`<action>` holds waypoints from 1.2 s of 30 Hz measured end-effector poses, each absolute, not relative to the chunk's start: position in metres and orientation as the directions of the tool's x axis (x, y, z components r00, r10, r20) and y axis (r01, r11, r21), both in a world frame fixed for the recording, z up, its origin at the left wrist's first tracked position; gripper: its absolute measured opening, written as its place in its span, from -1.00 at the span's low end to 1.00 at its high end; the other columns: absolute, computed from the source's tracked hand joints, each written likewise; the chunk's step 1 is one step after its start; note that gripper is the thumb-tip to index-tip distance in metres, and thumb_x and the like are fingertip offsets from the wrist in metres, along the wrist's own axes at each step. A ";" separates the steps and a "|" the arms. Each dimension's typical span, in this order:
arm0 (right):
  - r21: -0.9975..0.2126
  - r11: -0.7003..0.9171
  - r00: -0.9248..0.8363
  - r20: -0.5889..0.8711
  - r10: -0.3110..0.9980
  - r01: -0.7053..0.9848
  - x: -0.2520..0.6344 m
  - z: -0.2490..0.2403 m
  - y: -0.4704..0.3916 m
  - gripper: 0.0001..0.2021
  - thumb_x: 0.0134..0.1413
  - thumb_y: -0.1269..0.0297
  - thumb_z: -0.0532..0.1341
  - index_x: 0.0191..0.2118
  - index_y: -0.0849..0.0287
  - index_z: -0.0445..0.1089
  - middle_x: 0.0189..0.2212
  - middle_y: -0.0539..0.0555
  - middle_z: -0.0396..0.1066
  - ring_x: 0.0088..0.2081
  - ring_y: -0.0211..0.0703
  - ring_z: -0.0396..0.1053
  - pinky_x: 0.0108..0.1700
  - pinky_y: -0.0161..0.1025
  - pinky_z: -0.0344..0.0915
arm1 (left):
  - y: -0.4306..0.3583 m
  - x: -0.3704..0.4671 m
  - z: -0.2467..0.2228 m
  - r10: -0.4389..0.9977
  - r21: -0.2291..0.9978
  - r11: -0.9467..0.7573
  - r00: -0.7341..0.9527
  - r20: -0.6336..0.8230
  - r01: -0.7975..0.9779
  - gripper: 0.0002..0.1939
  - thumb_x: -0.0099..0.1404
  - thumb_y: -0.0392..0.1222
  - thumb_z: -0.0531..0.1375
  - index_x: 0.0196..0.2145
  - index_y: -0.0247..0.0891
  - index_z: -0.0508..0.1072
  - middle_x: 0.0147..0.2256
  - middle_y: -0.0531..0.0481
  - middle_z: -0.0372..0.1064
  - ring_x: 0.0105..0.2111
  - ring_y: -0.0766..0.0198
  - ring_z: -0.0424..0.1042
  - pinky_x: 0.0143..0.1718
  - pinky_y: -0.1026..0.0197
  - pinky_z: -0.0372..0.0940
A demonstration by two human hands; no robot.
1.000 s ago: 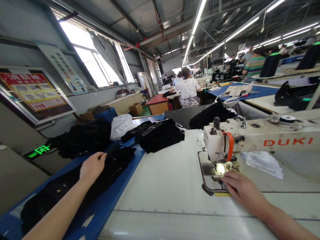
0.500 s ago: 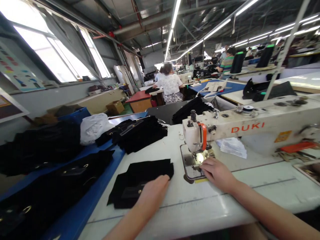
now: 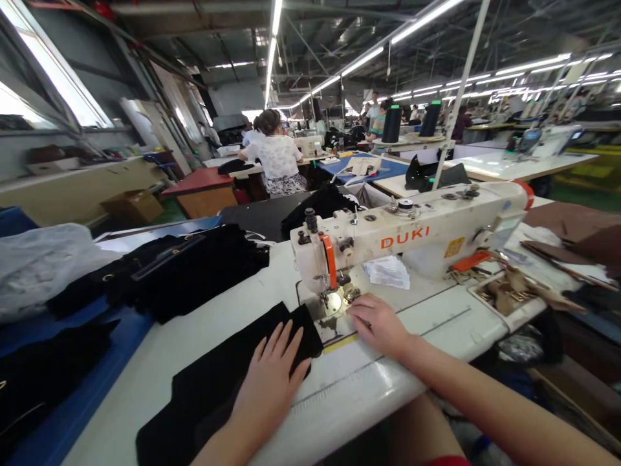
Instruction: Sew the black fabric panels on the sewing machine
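From the head view, I'm seeing white tabletop (image 3: 204, 327) running between the blue board (image 3: 104, 375) and black fabric panel (image 3: 218, 369), whose end is reaching the metal plate (image 3: 334, 325), my left hand (image 3: 274, 375) lying spread on its matte, step-edged cloth, my right hand (image 3: 381, 323) bunching fingers beside the plate, pinch unclear.

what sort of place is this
Probably a sewing workshop or factory floor: a sewing machine marked DUKI stands in front, a piece of black fabric lies under the left hand, and large dark thread cones stand farther back.
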State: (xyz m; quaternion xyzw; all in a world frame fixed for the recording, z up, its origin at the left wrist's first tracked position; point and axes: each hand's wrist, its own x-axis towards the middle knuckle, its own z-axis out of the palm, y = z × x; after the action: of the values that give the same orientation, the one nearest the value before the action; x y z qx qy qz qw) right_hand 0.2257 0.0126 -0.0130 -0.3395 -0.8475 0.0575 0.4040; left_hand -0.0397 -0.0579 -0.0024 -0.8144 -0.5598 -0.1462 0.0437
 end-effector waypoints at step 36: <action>-0.360 0.342 -0.147 0.471 0.870 0.868 0.305 0.016 0.051 -0.86 0.16 0.40 0.21 -0.35 0.16 0.54 -0.33 0.10 0.54 -0.26 -0.08 0.45 -0.17 -0.20 0.33 | -0.048 -0.028 0.005 0.724 -0.018 -0.602 0.556 0.408 0.798 -0.50 0.38 -0.03 0.05 0.22 -0.23 0.25 0.22 -0.16 0.24 0.21 0.06 0.23 0.17 -0.08 0.21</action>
State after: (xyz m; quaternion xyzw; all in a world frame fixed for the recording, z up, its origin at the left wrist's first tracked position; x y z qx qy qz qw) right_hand 0.3054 0.0506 0.0164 -0.5736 -0.7574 0.0015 0.3120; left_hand -0.0276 -0.0482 0.0054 -0.8762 -0.4343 -0.1828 0.1009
